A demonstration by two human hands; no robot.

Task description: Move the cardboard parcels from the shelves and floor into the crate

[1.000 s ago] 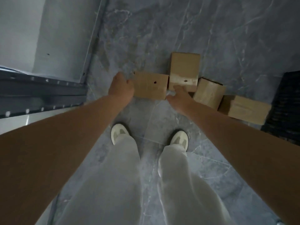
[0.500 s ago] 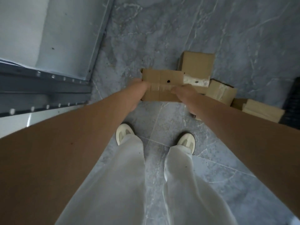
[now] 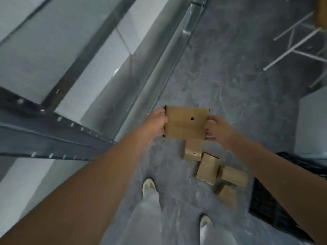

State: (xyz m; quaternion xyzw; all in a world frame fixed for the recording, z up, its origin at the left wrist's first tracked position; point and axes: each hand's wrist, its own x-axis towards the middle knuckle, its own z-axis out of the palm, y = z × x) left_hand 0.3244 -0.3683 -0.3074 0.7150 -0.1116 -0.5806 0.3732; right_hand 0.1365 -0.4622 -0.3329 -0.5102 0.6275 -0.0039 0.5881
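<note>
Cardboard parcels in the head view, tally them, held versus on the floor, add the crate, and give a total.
Held parcel, gripped by left hand and right hand: 1
Floor parcels: 4
Black crate: 1
Tan shape at the top right edge, cut off: not counted
Total: 6 things, 5 of them parcels

Parcel (image 3: pixel 185 123): showing plain tan, wearing one black dot.
Floor (image 3: pixel 221 76): showing grey marbling with pale veins.
Crate (image 3: pixel 276 211), lower right: looking black.
Shoes (image 3: pixel 149 184): showing off-white.
</note>
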